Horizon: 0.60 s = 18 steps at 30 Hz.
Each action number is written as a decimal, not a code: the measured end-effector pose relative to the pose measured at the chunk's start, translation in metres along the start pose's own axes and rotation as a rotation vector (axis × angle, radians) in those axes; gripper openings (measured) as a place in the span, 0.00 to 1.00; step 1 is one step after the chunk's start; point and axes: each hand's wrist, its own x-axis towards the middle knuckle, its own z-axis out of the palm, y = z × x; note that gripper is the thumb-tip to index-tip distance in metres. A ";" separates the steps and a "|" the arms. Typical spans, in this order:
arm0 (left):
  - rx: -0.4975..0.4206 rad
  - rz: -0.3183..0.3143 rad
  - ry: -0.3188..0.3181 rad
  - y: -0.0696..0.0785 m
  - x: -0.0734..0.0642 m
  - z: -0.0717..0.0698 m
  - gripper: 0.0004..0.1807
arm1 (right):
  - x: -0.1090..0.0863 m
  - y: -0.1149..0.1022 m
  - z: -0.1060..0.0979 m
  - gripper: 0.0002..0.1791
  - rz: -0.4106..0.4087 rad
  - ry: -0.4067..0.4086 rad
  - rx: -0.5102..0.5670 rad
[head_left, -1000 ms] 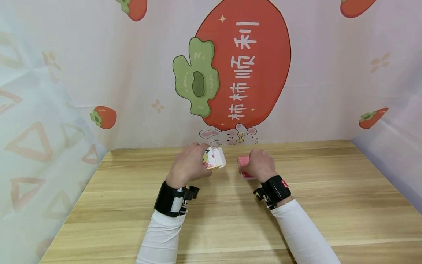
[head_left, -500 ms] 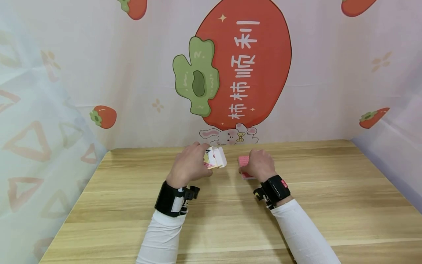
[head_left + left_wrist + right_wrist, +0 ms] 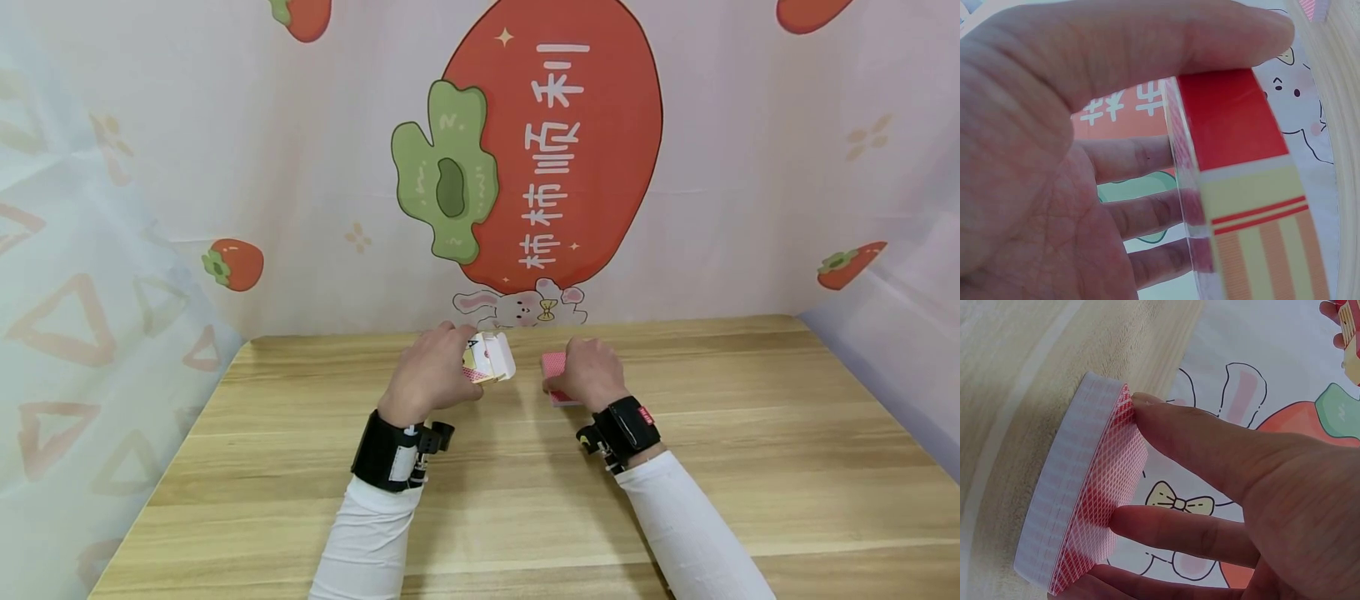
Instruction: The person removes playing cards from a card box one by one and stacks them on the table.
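Observation:
My left hand grips an open playing-card box, thumb on one side and fingers on the other. Its white flap points right in the head view. In the left wrist view the box shows red, yellow and striped printing. To the right, my right hand holds a deck of playing cards with a red patterned back. The right wrist view has the deck low against the table, the thumb at one corner and fingers on the back and far end. Whether the box holds cards is hidden.
A wooden table lies under both hands. Behind it hangs a pale cloth printed with a large persimmon, characters and a rabbit. More printed cloth borders the left side.
Both hands keep their places on the box and the deck. The head view shifts very slightly.

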 end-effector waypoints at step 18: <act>0.002 0.002 0.000 0.002 -0.001 -0.002 0.38 | 0.000 0.000 0.000 0.30 -0.010 0.016 0.004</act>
